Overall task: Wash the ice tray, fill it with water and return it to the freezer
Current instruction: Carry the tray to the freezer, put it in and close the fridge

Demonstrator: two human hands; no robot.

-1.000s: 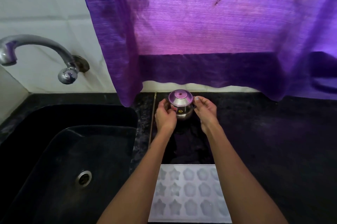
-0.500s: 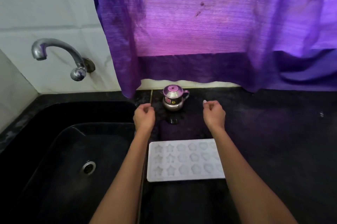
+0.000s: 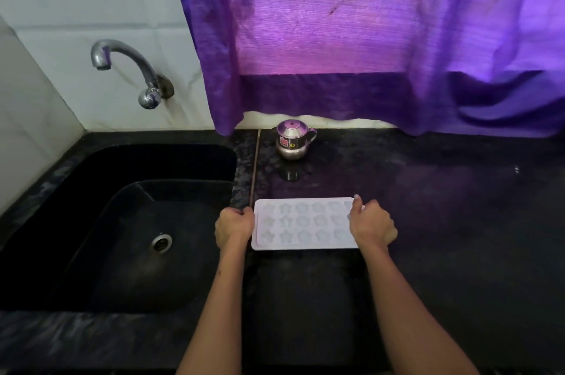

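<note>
A white ice tray with star and flower shaped cells lies flat on the black counter, just right of the sink. My left hand has its fingers curled at the tray's left end. My right hand grips the right end, thumb over the far corner. Whether the cells hold water is hard to tell. A small steel pot with a lid and handle stands behind the tray near the wall.
A black sink with a metal drain sits to the left. A curved metal tap juts from the white tiled wall above it. A purple curtain hangs over the counter's back edge.
Both hands let go of the steel pot, pulled back toward me and came down onto the two ends of the ice tray. The pot stayed by the wall.
</note>
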